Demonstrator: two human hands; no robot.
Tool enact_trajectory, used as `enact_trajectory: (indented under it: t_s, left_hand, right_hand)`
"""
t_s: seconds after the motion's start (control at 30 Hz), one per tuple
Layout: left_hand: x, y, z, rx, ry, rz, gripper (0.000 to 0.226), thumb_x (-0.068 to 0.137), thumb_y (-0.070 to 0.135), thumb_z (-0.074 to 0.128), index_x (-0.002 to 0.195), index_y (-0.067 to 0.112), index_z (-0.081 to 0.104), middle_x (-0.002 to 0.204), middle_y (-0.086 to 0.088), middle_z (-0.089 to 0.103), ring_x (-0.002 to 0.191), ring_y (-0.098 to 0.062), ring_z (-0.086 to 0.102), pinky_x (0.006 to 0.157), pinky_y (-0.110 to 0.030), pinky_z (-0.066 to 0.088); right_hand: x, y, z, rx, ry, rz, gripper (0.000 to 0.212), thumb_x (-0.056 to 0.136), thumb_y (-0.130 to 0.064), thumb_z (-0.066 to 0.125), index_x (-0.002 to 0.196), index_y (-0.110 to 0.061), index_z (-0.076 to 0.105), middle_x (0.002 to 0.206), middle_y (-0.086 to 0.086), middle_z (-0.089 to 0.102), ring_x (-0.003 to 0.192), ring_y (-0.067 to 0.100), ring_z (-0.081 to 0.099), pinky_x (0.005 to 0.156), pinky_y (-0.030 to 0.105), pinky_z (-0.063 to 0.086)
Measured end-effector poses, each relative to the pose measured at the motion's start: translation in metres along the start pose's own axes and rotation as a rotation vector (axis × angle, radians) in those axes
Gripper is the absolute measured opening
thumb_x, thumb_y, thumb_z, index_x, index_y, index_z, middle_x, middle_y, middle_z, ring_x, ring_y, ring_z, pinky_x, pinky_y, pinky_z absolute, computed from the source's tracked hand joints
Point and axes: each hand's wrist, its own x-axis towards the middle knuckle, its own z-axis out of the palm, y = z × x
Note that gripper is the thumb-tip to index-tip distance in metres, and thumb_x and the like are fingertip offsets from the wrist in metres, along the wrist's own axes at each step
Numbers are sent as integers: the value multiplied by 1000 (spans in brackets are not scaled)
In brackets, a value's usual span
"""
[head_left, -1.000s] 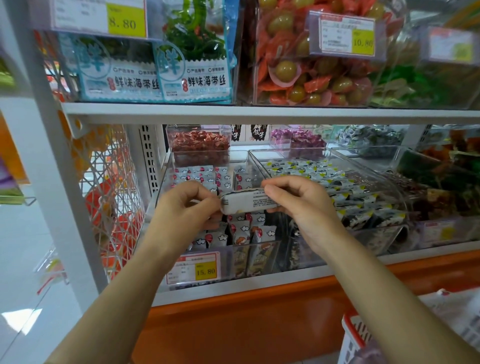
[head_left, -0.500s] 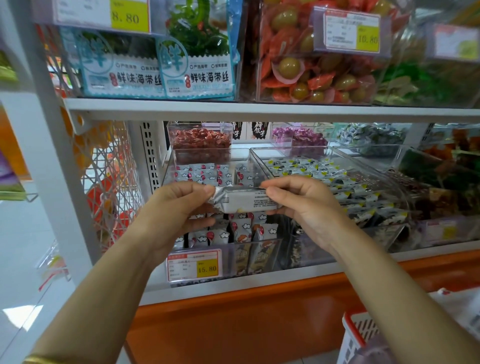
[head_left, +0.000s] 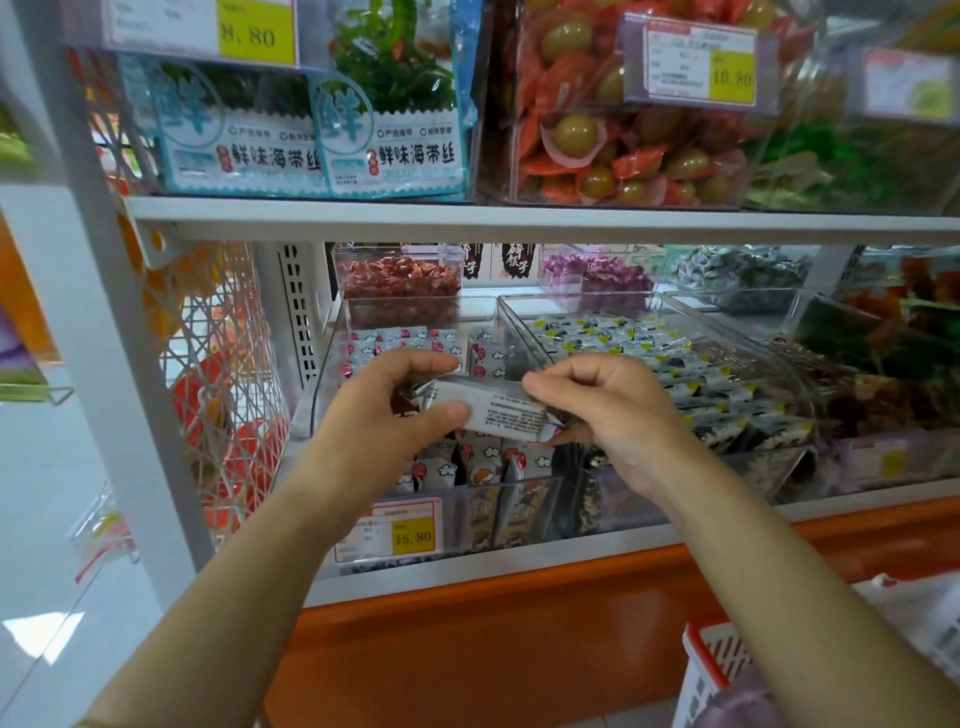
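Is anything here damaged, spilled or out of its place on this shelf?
Nothing stands out. The packet, held by the left hand and the right hand, looks whole, only creased at its left end. No spill shows around the clear bins.

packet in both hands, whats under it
Below the packet is a clear bin of small white cloud-print packs. Packs straight behind it and behind the left hand and right hand are hidden.

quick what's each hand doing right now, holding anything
Left hand: closed, pinching the left end of the small snack packet.
Right hand: closed, pinching the right end of the same packet.
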Motion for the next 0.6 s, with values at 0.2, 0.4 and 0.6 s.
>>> enact_trajectory:
  t_s: [0.2, 0.4, 0.6]
  left_hand:
    - [3, -1, -6, -28, -76, -24, 33, 81, 14, 66, 108, 33, 61, 98, 6, 66, 79, -8, 65, 61, -9, 48]
    - [4, -3, -8, -15, -132, -41, 35, 76, 24, 65, 109, 37, 61, 107, 2, 65, 81, -7, 65, 66, -13, 48]
    - [6, -7, -6, -46, -74, -53, 26, 82, 19, 65, 103, 36, 64, 84, 6, 70, 62, 3, 62, 52, -9, 45]
  right_hand:
    - [0, -5, -14, 21, -148, 18, 7, 63, -16, 69, 67, -11, 72, 64, 0, 71, 56, 11, 67, 45, 22, 53]
    - [0, -6, -18, 73, -217, 29, 6, 64, -14, 69, 63, -11, 74, 62, 3, 70, 56, 15, 67, 46, 25, 54]
    - [-1, -1, -16, 89, -159, -9, 13, 66, -19, 67, 74, -9, 72, 69, 3, 72, 62, 14, 69, 49, 23, 56]
